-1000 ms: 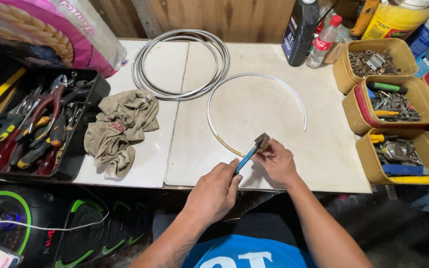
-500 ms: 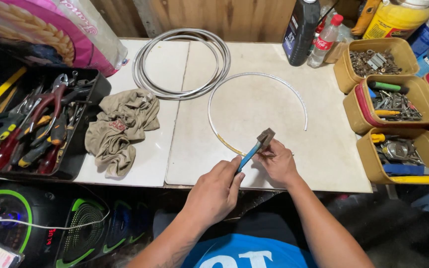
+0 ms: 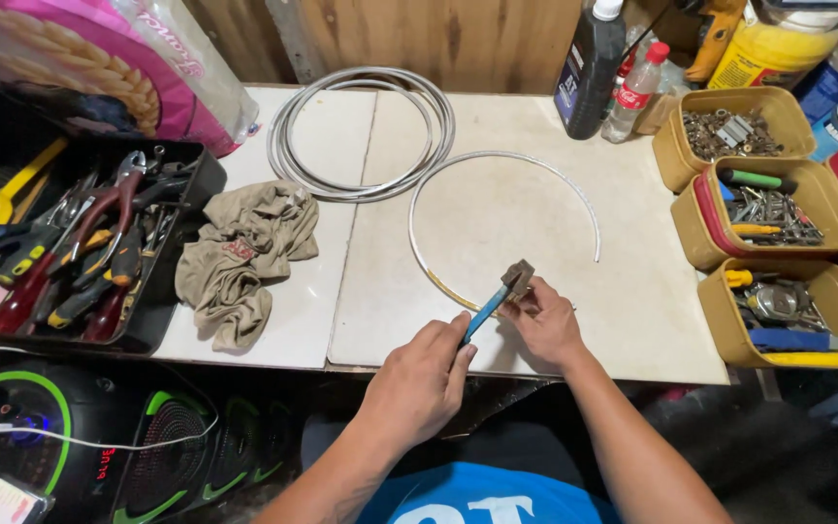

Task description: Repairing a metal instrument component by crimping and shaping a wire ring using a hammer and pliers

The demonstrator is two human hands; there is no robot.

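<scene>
My left hand (image 3: 426, 374) grips the blue handles of a pair of pliers (image 3: 497, 296), whose rusty jaws point up and to the right. My right hand (image 3: 545, 320) sits just beside the jaws and pinches the near end of a curved grey cable piece (image 3: 506, 158) that arcs across the white tabletop (image 3: 632, 320). The jaws meet the cable at my right fingertips; the exact contact is hidden by my fingers.
A coil of grey cable (image 3: 361, 131) lies at the back of the table, and a crumpled tan rag (image 3: 244, 252) to the left. A black tray of hand tools (image 3: 70, 247) stands far left. Yellow bins of hardware (image 3: 778, 204) line the right edge; bottles (image 3: 594, 63) stand behind.
The pliers and both hands have shifted slightly; the jaws now sit closer to my right fingers at the cable end. Nothing else has moved.
</scene>
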